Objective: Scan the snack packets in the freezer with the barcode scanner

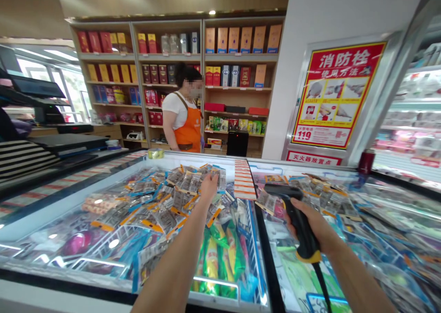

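Note:
My right hand (306,216) is wrapped round the handle of a black and yellow barcode scanner (305,232), its head pointing left and its cable hanging down. My left hand (209,185) reaches forward over the freezer and pinches a small clear packet with a blue edge (220,177). Many similar packets with orange and blue edges (161,214) lie spread in a heap on the glass top to the left. More packets (320,191) lie on the glass to the right. A strip of orange and white labels (245,180) sits between the two hands.
Beneath the glass are green and yellow wrapped ice treats (212,258) and a wire basket (253,239). Beyond the freezer stands a person in an orange apron (189,129), before shelves of boxes (234,89). A checkout monitor (37,87) is at left, a red poster (339,95) at right.

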Available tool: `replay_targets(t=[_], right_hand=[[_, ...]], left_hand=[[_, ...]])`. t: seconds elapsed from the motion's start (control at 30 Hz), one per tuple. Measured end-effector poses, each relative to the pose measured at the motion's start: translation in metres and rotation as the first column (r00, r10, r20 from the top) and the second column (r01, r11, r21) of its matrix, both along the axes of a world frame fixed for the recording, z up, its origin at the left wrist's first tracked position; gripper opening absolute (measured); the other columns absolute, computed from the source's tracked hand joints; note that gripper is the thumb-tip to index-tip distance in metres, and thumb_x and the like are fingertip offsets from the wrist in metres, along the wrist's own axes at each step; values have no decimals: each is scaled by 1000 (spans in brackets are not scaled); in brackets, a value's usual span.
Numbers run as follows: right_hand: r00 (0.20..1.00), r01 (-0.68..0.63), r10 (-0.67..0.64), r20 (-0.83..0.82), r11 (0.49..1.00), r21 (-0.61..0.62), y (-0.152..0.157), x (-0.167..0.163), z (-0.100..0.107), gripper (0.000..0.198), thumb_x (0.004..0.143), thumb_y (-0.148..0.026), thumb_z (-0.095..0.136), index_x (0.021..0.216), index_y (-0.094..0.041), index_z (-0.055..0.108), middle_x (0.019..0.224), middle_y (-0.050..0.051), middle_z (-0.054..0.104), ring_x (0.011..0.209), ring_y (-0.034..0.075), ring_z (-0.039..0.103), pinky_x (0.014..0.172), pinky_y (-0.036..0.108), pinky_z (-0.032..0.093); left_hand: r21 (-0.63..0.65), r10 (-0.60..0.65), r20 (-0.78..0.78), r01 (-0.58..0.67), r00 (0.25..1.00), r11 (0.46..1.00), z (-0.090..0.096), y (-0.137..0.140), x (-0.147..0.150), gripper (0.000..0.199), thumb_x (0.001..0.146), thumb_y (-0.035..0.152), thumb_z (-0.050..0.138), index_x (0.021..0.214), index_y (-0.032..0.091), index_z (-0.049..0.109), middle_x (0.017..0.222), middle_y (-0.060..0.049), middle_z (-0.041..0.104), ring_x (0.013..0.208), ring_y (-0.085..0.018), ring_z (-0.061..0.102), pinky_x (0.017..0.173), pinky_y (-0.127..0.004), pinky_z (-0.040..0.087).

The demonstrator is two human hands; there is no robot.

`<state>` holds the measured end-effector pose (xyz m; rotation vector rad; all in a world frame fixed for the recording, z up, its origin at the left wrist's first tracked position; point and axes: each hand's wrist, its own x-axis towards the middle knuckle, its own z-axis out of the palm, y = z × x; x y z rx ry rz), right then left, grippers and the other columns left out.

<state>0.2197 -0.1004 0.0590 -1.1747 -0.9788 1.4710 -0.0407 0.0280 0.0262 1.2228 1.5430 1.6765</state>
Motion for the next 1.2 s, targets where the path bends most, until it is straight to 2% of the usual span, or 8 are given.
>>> replay_targets(t=[0.13,0.3,0.37,0.43,0.53,0.73,0.93,1.2], right_hand=[[995,95,-95,-24,995,29,10,30,2,20,73,-36,51,71,-16,52,45,-2,54,34,10,50,30,18,39],[985,167,-167,-34,986,-3,15,55,6,19,76,-34,46,72,-16,50,44,-1,53,33,10,49,29,20,39],[986,162,-162,-28,987,4,15,56,6,19,76,-34,46,73,-16,51,45,-1,54,33,10,49,29,20,39],[988,155,-155,2,988,-15,15,54,3,20,75,-35,48,72,-16,51,46,-1,54,34,10,49,29,19,38],[988,136,-132,78,989,-50,15,50,-3,23,73,-38,49,67,-16,49,45,-1,54,33,10,48,29,20,37],[991,105,-97,92,991,-83,16,47,-8,26,73,-40,49,63,-16,47,44,0,53,33,10,48,29,20,38],[999,35,-34,11,996,-82,12,44,-3,23,74,-38,47,68,-16,49,46,-1,54,33,10,48,29,20,37],[992,-124,122,-35,990,-67,-2,-3,-1,27,74,-41,47,70,-15,51,50,0,55,34,9,49,30,18,37]], left_hand=[[-17,211,-165,-216,963,976,6,-12,-23,16,66,23,53,80,16,55,86,-13,59,100,-33,47,86,-44,30],[126,431,-380,-416,818,901,15,-25,-19,53,67,14,49,118,12,35,130,-18,29,121,-30,23,96,-43,18],[208,415,-496,-360,762,910,20,-28,-1,48,68,15,49,115,15,40,130,-15,29,120,-29,24,96,-43,18],[195,246,-528,-166,812,967,22,-28,28,39,67,17,51,107,18,47,125,-13,37,118,-29,27,96,-42,18],[53,-82,-422,115,903,992,14,-28,84,29,61,24,60,90,18,55,107,-14,52,110,-31,38,94,-42,22],[-122,-217,-254,191,943,974,-17,-19,152,31,32,8,72,45,19,46,66,-7,60,96,-34,49,83,-43,32],[-174,-259,-15,253,966,952,-22,-3,115,22,47,10,64,41,19,46,43,0,49,73,-24,58,65,-31,42],[-65,-159,387,199,908,978,-13,-10,41,10,70,22,51,79,21,50,76,0,57,66,-10,54,58,-24,46]])
